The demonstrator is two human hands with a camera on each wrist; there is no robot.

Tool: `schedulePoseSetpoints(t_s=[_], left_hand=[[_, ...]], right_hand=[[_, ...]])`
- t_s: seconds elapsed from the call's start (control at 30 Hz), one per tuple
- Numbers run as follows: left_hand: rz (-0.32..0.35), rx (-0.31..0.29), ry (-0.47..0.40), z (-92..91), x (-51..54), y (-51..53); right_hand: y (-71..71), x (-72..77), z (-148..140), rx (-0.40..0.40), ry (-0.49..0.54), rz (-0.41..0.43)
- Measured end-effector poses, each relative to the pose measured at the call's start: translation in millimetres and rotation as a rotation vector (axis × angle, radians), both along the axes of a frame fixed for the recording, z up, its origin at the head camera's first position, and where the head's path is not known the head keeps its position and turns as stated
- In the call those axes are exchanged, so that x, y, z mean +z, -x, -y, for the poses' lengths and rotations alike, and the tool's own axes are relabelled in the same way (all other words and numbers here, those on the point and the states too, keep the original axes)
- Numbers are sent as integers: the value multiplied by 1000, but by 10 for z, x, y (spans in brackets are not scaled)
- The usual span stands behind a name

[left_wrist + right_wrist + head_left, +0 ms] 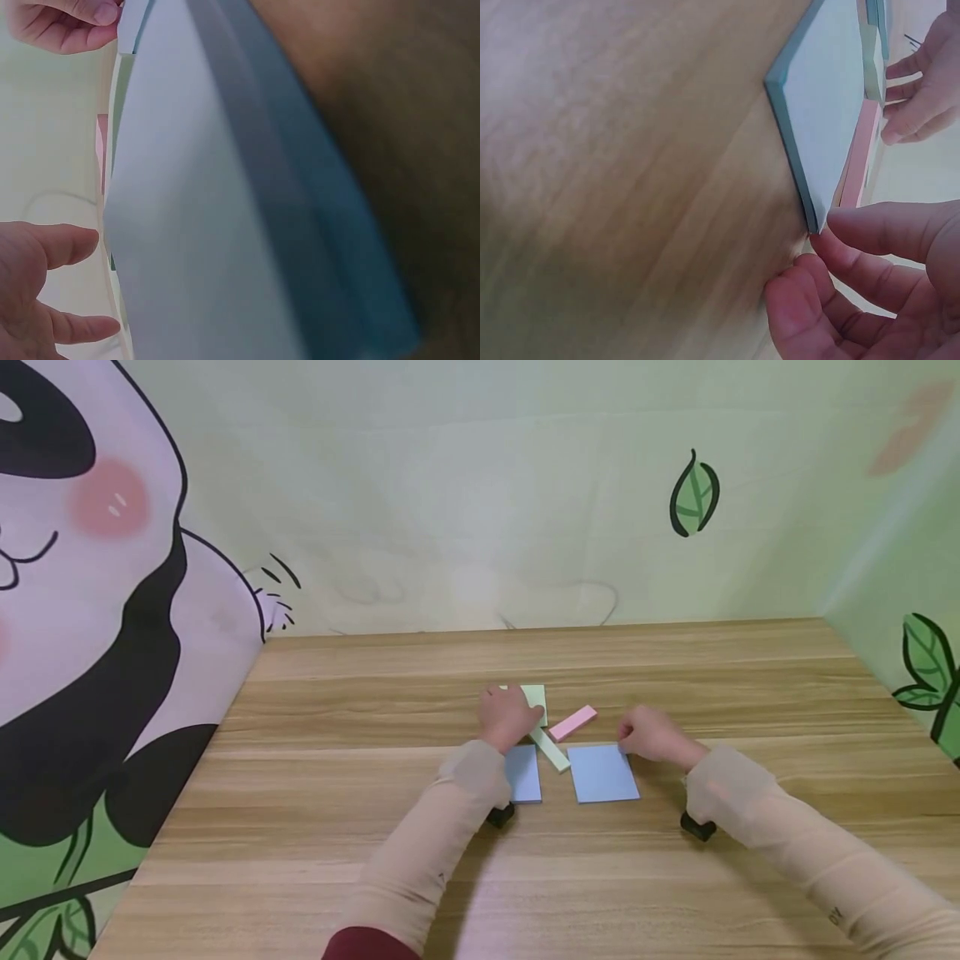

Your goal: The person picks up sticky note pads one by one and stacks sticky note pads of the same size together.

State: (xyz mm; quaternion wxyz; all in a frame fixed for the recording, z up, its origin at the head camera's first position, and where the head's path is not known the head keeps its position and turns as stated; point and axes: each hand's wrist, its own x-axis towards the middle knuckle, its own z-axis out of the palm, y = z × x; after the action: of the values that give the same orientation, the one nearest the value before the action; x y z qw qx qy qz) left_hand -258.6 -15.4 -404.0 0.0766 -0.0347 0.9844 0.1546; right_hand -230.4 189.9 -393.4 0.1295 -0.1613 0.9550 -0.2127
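My right hand (651,733) pinches the upper right corner of a blue square sticky note pad (602,774) between thumb and finger; the right wrist view shows this blue pad (817,105) close up. My left hand (510,717) is at a light green square sticky note pad (536,697) and covers part of it. In the left wrist view its thumb and finger are spread apart; whether they touch the green pad is hidden. Below that hand, another blue sticky note pad (527,774) lies partly under the wrist. A narrow green sticky note strip (551,750) slants between the pads.
A narrow pink sticky note strip (573,723) lies between the hands, behind the right blue pad. Everything rests on a wood-grain table (300,793). Behind the table's far edge hangs a pale green backdrop (465,510) with a panda and leaves.
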Motion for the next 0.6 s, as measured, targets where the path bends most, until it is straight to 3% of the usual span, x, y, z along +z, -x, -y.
schedulePoseSetpoints(t_s=[0.37,0.6], left_hand=[[21,30,1,-81,40,-22],[24,17,67,-115,18,-19]], right_hand=[[16,-31,-29,-49,22,21],[12,-58,-33,-54,40,8]])
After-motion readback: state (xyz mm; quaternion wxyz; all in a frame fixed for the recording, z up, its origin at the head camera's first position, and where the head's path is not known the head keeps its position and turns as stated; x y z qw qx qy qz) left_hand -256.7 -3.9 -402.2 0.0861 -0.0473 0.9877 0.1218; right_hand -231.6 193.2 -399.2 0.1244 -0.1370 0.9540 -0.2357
